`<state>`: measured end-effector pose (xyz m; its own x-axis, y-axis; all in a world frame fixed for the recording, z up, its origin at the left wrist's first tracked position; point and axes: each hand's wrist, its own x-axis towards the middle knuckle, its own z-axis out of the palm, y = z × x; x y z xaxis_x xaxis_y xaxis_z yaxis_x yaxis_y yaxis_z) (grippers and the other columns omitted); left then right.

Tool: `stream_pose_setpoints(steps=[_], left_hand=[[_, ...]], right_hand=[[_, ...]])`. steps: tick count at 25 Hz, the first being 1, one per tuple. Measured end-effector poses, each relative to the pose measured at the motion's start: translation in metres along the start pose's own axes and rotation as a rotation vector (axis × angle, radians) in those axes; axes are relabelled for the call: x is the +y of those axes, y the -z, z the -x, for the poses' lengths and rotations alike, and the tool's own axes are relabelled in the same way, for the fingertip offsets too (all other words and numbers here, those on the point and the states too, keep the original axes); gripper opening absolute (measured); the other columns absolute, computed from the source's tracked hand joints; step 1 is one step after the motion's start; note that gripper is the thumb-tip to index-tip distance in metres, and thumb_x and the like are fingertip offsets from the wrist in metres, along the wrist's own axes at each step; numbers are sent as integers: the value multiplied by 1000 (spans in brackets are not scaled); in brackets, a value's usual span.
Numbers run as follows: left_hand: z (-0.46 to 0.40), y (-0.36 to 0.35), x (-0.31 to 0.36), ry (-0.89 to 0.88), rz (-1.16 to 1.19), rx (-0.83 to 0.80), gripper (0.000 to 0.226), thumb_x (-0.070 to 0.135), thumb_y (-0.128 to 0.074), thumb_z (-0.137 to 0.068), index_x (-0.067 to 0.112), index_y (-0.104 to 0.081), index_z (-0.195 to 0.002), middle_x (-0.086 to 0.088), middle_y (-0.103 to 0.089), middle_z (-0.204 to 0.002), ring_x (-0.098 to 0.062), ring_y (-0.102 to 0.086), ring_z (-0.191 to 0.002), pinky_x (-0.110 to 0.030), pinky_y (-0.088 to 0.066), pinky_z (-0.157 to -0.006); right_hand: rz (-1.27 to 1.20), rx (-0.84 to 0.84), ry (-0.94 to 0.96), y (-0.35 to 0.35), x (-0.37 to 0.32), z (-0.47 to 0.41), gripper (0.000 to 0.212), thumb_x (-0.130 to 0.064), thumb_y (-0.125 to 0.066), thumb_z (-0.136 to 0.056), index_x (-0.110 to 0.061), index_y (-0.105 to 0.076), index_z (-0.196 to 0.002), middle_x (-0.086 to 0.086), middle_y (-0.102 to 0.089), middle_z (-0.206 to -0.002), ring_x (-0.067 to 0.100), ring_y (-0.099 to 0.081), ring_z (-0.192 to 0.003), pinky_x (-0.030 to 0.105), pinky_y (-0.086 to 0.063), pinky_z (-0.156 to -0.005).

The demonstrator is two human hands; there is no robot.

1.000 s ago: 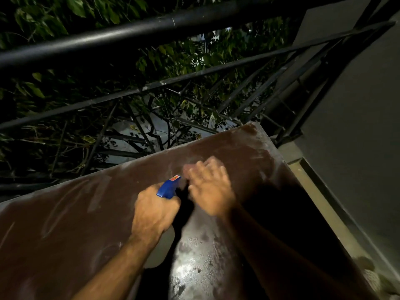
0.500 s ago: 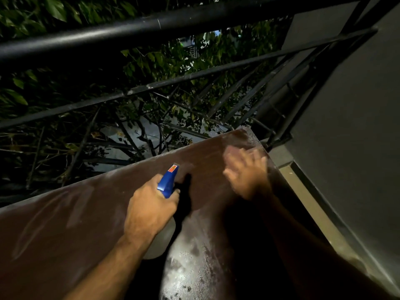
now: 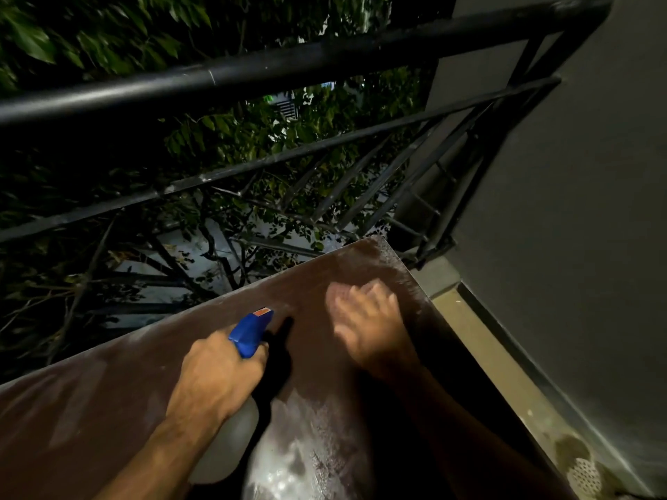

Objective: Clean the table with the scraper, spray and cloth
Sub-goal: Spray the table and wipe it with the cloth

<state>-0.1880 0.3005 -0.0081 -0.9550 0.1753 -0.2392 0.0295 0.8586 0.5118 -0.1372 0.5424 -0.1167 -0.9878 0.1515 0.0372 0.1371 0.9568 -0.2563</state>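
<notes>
left hand [image 3: 220, 373] has its fingers wrapped round the spray bottle [image 3: 249, 333], blue nozzle aimed across the brown desk [image 3: 90, 409]; right hand [image 3: 368, 326] is blurry, fingers spread flat on the desk near the far corner; black railing [image 3: 288, 66] behind

I am finding no readable text, brand, number or sign. The blue plastic spray head [image 3: 249, 333] that I am holding is carrying a small orange tab at its nozzle tip; any marking on it is showing too small and blurred for me to be making out.
</notes>
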Motion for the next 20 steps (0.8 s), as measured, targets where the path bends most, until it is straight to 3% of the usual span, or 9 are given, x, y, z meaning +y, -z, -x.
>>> stream_pose_setpoints(steps=[2,6,10,14,17,18,20], left_hand=[[-5,-1,-2,7,-43,11,20,38,-64,-85,21,-59,-76,-5,-72,-71,-29,-67,-76,-39,-54,-72],[-15,-4,-5,53,-106,7,28,44,-64,-83,16,-64,-77,-7,-72,-73,-28,-65,-71,-37,-51,-66],[-14,-3,-5,85,-69,31,29,39,-67,-83,11,-66,-77,-12,-68,-78,-32,-59,-71,-34,-43,-65],[-13,3,-3,98,-45,46,27,33,-67,-84,10,-63,-70,-12,-65,-76,-34,-56,-73,-34,-42,-66],[-12,0,-3,58,-44,49,26,36,-66,-83,11,-64,-74,-11,-69,-76,-32,-57,-72,-34,-44,-66],[-13,-2,-4,43,-58,51,26,37,-65,-84,12,-66,-79,-12,-69,-78,-30,-56,-71,-33,-43,-66],[-14,-5,-8,19,-94,53,28,42,-62,-83,15,-68,-90,-10,-70,-78,-28,-55,-68,-31,-41,-65]], right_hand=[[-43,-32,-219,15,21,-53,56,-54,-36,-100,-33,-34,-152,-1,-28,-161,37,-8,-150,51,7,-118],[-57,-49,-341,26,38,-103,57,-51,-33,-102,-31,-27,-155,-1,-20,-164,39,-1,-150,52,4,-120],[-7,1,-223,11,25,-55,55,-52,-37,-101,-30,-36,-152,1,-29,-161,36,-10,-150,51,4,-120],[-19,2,180,4,-11,32,55,-51,-54,-92,-23,-52,-139,8,-46,-147,43,-41,-136,59,-25,-114],[41,-42,400,5,7,42,50,-51,-52,-95,-25,-52,-138,6,-45,-149,41,-42,-137,59,-31,-112],[66,-24,369,7,20,26,50,-48,-48,-97,-24,-52,-141,8,-44,-151,41,-38,-139,62,-30,-111],[23,-24,61,16,44,-14,52,-47,-40,-101,-29,-39,-150,4,-32,-159,37,-17,-149,63,-12,-118]])
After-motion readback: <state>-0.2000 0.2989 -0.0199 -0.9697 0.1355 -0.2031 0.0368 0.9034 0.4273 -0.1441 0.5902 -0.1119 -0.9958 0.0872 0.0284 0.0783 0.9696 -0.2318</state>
